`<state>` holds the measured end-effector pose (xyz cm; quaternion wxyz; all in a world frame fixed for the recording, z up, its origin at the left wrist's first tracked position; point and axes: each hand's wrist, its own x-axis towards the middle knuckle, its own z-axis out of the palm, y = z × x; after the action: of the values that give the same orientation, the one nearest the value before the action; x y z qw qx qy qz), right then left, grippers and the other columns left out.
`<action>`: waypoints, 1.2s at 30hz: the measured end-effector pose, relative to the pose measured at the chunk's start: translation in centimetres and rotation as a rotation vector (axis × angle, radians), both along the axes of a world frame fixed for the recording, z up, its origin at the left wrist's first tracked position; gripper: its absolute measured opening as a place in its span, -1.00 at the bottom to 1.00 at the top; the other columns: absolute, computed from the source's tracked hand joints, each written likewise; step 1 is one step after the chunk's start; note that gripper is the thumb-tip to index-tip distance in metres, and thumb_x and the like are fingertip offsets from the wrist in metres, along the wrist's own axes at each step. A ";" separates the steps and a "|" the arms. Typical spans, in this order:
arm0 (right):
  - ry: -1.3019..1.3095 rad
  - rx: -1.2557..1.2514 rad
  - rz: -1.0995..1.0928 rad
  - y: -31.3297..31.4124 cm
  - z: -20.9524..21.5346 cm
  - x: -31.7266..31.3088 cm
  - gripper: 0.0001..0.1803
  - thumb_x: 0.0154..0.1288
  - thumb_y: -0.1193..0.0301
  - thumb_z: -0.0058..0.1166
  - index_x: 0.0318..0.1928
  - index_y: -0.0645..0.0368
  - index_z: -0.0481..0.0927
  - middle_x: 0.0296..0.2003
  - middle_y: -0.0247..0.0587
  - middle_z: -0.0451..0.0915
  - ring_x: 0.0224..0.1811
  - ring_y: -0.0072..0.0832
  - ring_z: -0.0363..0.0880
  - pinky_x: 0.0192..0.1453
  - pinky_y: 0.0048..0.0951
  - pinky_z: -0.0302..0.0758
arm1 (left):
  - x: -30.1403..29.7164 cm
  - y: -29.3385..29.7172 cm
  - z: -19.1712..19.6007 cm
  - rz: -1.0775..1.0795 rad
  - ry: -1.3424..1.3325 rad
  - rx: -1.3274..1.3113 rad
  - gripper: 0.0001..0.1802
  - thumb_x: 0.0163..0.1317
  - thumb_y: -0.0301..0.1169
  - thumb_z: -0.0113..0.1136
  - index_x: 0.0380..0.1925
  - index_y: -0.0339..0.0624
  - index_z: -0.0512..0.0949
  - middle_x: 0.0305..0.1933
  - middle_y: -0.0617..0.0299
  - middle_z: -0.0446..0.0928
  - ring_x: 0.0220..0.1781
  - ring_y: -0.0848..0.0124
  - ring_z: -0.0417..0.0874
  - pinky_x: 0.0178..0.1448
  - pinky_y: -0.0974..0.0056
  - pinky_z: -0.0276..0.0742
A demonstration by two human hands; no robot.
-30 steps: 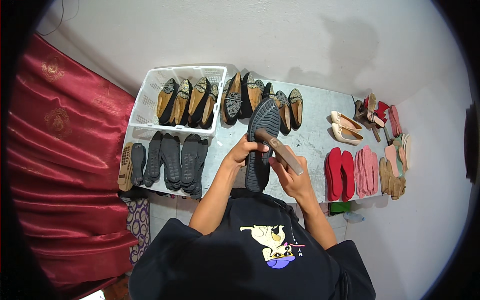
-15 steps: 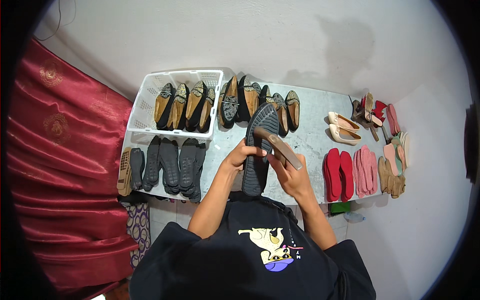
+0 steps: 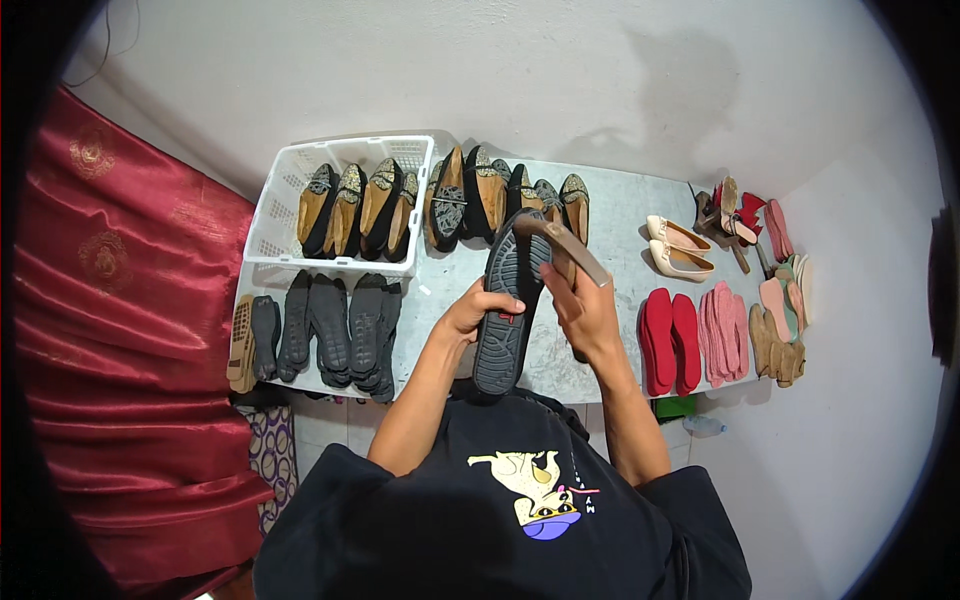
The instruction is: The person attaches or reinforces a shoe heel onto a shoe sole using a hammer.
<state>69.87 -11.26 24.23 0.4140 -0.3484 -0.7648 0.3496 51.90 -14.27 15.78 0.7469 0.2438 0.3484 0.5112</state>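
Note:
My left hand (image 3: 474, 310) grips a shoe (image 3: 500, 355) by its side, fingers underneath and thumb across the sole. The shoe is upside down: its ridged black sole faces up, with a small red patch near the middle. My right hand (image 3: 590, 318) is closed around a hammer (image 3: 582, 256). Its worn metal head lies over the toe end of the sole; whether it touches I cannot tell. Most of the handle is hidden by my hand. Beyond the shoe stands a row of black loafers (image 3: 447, 205) with patterned uppers and tan insides.
A white plastic basket (image 3: 262, 228) with similar loafers stands back left on the grey table (image 3: 620, 345). Black soles (image 3: 335, 325) lie in front of it. To the right are cream flats (image 3: 680, 262), red soles (image 3: 658, 340) and pink soles (image 3: 722, 330). A red curtain (image 3: 150, 330) hangs at left.
The hammer head has moved up from the sole's middle to its toe end. The sole's heel end has tilted slightly left, and the red patch now shows. The whole view has shifted a little.

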 end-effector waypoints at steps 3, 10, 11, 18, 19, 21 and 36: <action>-0.046 -0.017 -0.006 1.2 0.3 -0.2 -0.85 0.37 0.55 0.10 -0.11 0.38 0.54 -0.46 -0.12 0.47 -0.61 -0.36 0.45 -0.52 -0.41 0.34 | 0.4 -0.3 0.2 0.020 0.070 0.038 -0.53 -0.13 -0.54 0.31 -0.09 -0.27 0.58 -0.33 0.27 0.60 -0.39 0.46 0.62 -0.28 0.36 0.58; 0.332 -0.223 -0.221 1.2 -3.6 -1.3 -0.79 0.34 0.48 0.22 -0.35 0.24 0.43 -0.54 -0.32 0.49 -0.61 -0.63 0.42 -0.55 -0.55 0.39 | 0.1 -0.2 0.4 0.023 0.031 0.001 -0.57 -0.12 -0.51 0.31 -0.13 -0.26 0.58 -0.33 0.27 0.59 -0.39 0.47 0.61 -0.29 0.37 0.57; 0.281 -0.170 -0.242 1.1 -4.0 -1.1 -0.74 0.32 0.51 0.24 -0.39 0.20 0.37 -0.47 -0.30 0.53 -0.48 -0.64 0.49 -0.38 -0.56 0.46 | 0.3 -0.2 0.4 0.023 0.030 -0.001 -0.57 -0.12 -0.51 0.31 -0.13 -0.26 0.58 -0.33 0.27 0.59 -0.39 0.47 0.61 -0.29 0.37 0.57; 0.653 -0.292 -0.196 0.5 -5.4 -2.0 -0.67 0.24 0.68 0.25 -0.26 0.22 0.29 -0.17 -0.13 0.55 -0.25 -0.55 0.58 -0.14 -0.53 0.60 | 0.5 -0.2 0.8 0.033 -0.002 0.004 -0.56 -0.10 -0.50 0.31 -0.10 -0.24 0.58 -0.30 0.29 0.60 -0.37 0.48 0.62 -0.25 0.38 0.58; 0.659 -0.321 -0.193 0.5 -5.3 -2.0 -0.63 0.22 0.71 0.25 -0.24 0.20 0.25 -0.14 -0.09 0.54 -0.22 -0.52 0.59 -0.09 -0.52 0.61 | 0.5 -0.2 1.1 0.041 -0.011 -0.003 -0.55 -0.10 -0.50 0.31 -0.09 -0.24 0.58 -0.29 0.28 0.60 -0.37 0.48 0.62 -0.26 0.37 0.58; 0.687 -0.309 -0.186 0.5 -6.1 -2.2 -0.62 0.22 0.71 0.26 -0.24 0.20 0.25 -0.14 -0.08 0.54 -0.21 -0.53 0.59 -0.10 -0.53 0.61 | 0.5 -0.3 1.4 0.047 -0.021 -0.016 -0.55 -0.09 -0.51 0.31 -0.08 -0.24 0.58 -0.29 0.28 0.60 -0.36 0.48 0.62 -0.26 0.37 0.59; 0.493 -0.273 -0.232 1.4 -6.3 -2.1 -0.68 0.18 0.65 0.32 -0.23 0.26 0.38 -0.20 -0.16 0.59 -0.24 -0.58 0.57 -0.14 -0.54 0.59 | -0.4 0.0 0.7 -0.007 0.019 -0.008 -0.54 -0.06 -0.50 0.33 -0.05 -0.24 0.56 -0.29 0.27 0.58 -0.37 0.47 0.63 -0.28 0.35 0.60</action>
<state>67.76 -9.88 17.90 0.5736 -0.3907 -0.5425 0.4734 51.48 -14.30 16.51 0.7462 0.2469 0.3565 0.5051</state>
